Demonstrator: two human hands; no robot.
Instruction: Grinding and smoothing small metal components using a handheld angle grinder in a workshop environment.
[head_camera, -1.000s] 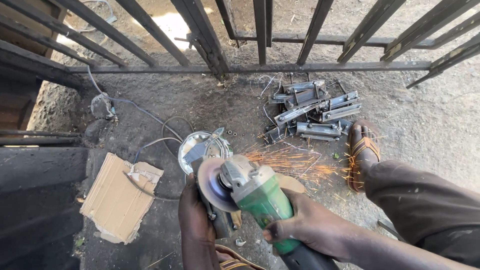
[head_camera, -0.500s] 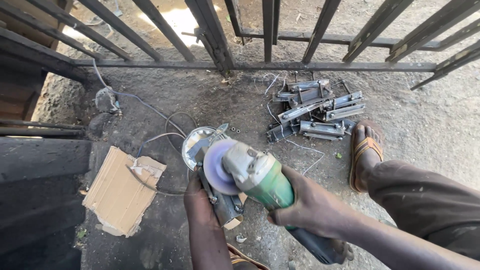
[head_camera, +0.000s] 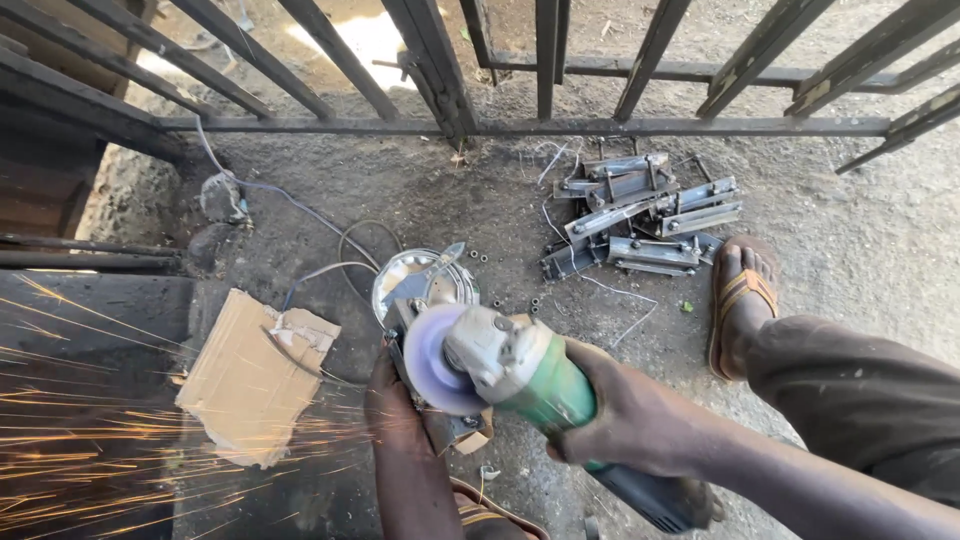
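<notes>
Right hand (head_camera: 625, 420) grips green grinder (head_camera: 520, 375), left hand (head_camera: 395, 405) clamps workpiece; sparks now spray left vs none before.

disc (head_camera: 432, 360): spin-blurred | workpiece (head_camera: 440, 425): mostly hidden | grinder tail (head_camera: 665, 505): cut off by edge

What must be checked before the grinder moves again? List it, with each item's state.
1. Right hand wrapped firmly round the green angle grinder: ok.
2. Left hand holds the metal piece, bare fingers right beside the disc: not ok.
3. Sparks stream left, over the edge of the cardboard: not ok.
4. Sandalled foot is on the right, away from the sparks: ok.
5. Cable lies on the ground beyond the disc, apart from it: ok.
6. Guard over the disc: cannot tell.
</notes>
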